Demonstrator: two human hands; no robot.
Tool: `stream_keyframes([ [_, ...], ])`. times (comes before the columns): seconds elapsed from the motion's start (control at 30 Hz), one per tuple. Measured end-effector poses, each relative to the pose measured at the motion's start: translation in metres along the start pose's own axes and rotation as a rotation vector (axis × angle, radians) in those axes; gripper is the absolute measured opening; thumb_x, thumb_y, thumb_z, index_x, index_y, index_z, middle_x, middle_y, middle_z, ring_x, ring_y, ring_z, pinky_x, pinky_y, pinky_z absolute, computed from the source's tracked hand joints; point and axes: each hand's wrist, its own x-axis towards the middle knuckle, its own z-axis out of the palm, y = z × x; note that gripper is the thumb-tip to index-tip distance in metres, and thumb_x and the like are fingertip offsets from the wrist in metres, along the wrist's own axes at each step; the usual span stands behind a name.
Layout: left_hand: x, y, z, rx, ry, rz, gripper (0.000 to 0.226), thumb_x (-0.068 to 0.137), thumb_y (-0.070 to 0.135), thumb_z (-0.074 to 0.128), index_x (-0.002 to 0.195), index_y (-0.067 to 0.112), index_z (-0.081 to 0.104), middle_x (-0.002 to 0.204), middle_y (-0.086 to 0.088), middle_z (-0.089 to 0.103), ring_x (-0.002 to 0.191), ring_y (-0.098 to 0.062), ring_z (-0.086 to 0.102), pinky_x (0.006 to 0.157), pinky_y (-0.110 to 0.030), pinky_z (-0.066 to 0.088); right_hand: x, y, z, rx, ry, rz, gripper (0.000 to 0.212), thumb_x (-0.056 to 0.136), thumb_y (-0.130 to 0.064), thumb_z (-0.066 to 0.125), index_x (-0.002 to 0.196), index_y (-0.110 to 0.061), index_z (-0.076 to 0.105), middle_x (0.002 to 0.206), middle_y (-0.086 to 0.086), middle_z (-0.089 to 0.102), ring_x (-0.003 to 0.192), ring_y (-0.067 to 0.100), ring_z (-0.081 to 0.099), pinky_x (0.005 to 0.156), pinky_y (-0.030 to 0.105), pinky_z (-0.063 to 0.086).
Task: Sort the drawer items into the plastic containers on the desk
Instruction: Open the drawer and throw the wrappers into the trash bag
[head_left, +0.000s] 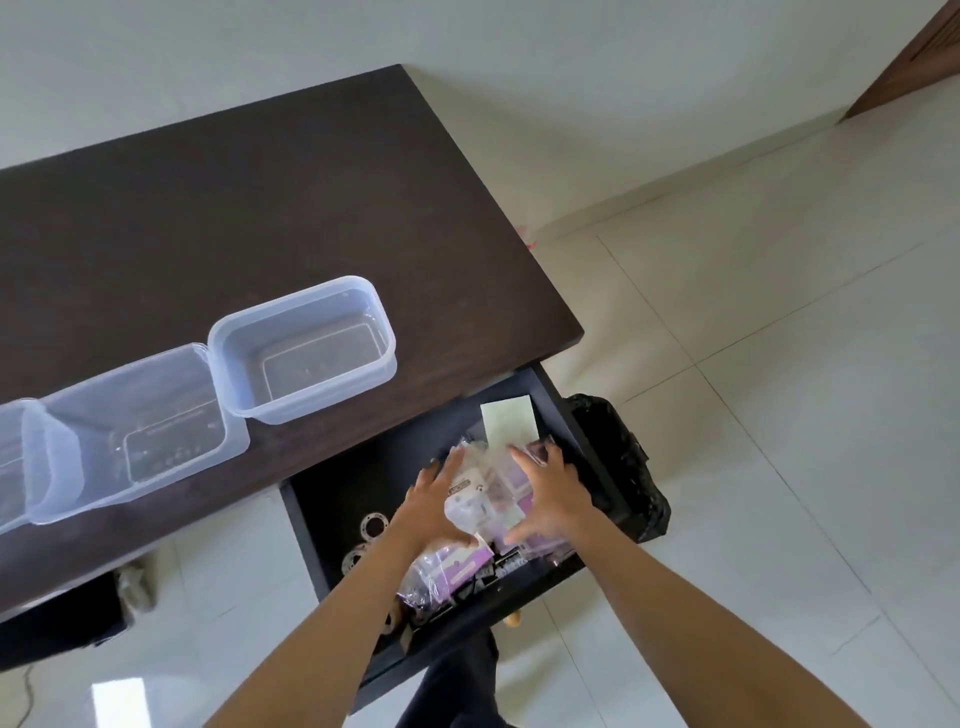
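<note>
Both hands gather a loose pile of plastic packets in the open drawer.

The left hand (434, 501) and right hand (553, 493) press spread fingers against either side of the packets (485, 501) in the drawer (332, 499), neither grip curled closed. Slick bags squeezed only from the sides could slip out when lifted toward the empty containers (304, 348) on the bench (260, 208), spilling onto the floor.

One camera only, worn on my head, looking steeply down and forward; my forearms enter from the near edge; the open drawer (452, 499) sits close below, the desk (249, 208) stretches far left, floor tiles fill the right
</note>
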Motion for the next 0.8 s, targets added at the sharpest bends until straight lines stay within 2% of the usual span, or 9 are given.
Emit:
stream_keyframes([
  [0.07,0.004,0.003,0.002,0.033,-0.020,0.005,0.114,0.060,0.030,0.087,0.145,0.048,0.012,0.150,-0.004,0.017,0.136,-0.033,0.025,0.113,-0.045,0.031,0.004,0.002,0.003,-0.034,0.010,-0.006,0.107,0.052,-0.045,0.086,0.140,-0.046,0.025,0.155,0.005,0.004,0.135,0.036,0.028,0.097,0.048,0.047],
  [0.17,0.005,0.006,0.004,-0.005,0.050,0.011,0.094,0.064,0.025,0.084,0.140,0.043,0.034,0.135,0.001,0.027,0.126,-0.021,0.034,0.108,-0.030,0.037,0.007,0.004,0.005,-0.053,0.055,-0.042,0.077,0.058,-0.044,0.083,0.126,-0.036,0.048,0.144,0.004,0.021,0.121,0.029,0.041,0.091,0.041,0.051],
  [0.27,0.002,0.013,0.007,-0.056,0.140,0.043,0.072,0.069,0.019,0.079,0.133,0.030,0.049,0.122,0.004,0.034,0.117,-0.015,0.042,0.099,-0.016,0.037,0.006,0.010,0.005,0.017,0.036,-0.091,0.066,0.059,-0.046,0.082,0.119,-0.033,0.058,0.134,0.001,0.031,0.113,0.024,0.045,0.090,0.039,0.051],
  [0.33,-0.002,0.020,0.008,-0.087,0.192,0.059,0.059,0.073,0.017,0.076,0.127,0.024,0.056,0.118,0.005,0.039,0.112,-0.014,0.048,0.090,-0.011,0.037,0.004,0.013,0.003,0.079,0.053,-0.126,0.060,0.061,-0.044,0.082,0.116,-0.030,0.063,0.122,0.000,0.038,0.106,0.021,0.048,0.088,0.036,0.051],
  [0.43,-0.009,0.031,0.006,-0.150,0.239,0.073,0.046,0.076,0.015,0.074,0.120,0.017,0.062,0.113,0.004,0.048,0.103,-0.013,0.056,0.085,-0.011,0.039,-0.002,0.015,-0.003,0.147,0.120,-0.173,0.040,0.071,-0.030,0.078,0.109,-0.021,0.067,0.109,-0.001,0.043,0.093,0.018,0.053,0.080,0.027,0.050],
  [0.53,-0.019,0.039,0.003,-0.181,0.296,0.049,0.037,0.077,0.020,0.074,0.112,0.013,0.065,0.106,0.002,0.055,0.095,-0.014,0.059,0.081,-0.017,0.043,-0.007,0.014,-0.018,0.181,0.191,-0.210,0.028,0.078,-0.010,0.068,0.106,-0.016,0.069,0.109,0.004,0.053,0.087,0.021,0.062,0.073,0.032,0.054],
  [0.6,-0.027,0.044,0.001,-0.194,0.359,0.019,0.034,0.077,0.023,0.075,0.109,0.013,0.065,0.098,0.004,0.057,0.088,-0.012,0.058,0.076,-0.018,0.044,-0.010,0.013,-0.029,0.218,0.216,-0.245,0.025,0.077,0.000,0.067,0.096,-0.015,0.073,0.102,0.005,0.056,0.083,0.021,0.064,0.070,0.031,0.054],
  [0.73,-0.045,0.055,-0.007,-0.211,0.480,-0.043,0.020,0.078,0.022,0.074,0.096,0.015,0.067,0.078,0.009,0.058,0.069,-0.007,0.053,0.059,-0.015,0.039,-0.011,0.010,-0.048,0.298,0.250,-0.296,0.021,0.075,0.005,0.068,0.085,-0.013,0.074,0.092,0.002,0.054,0.080,0.019,0.060,0.073,0.025,0.050],
  [0.8,-0.055,0.063,-0.011,-0.209,0.531,-0.053,0.011,0.078,0.020,0.073,0.085,0.015,0.066,0.069,0.009,0.055,0.063,-0.010,0.050,0.056,-0.020,0.037,-0.010,0.011,-0.058,0.333,0.254,-0.340,0.022,0.075,0.007,0.067,0.084,-0.011,0.075,0.089,0.003,0.055,0.078,0.018,0.058,0.072,0.023,0.048],
])
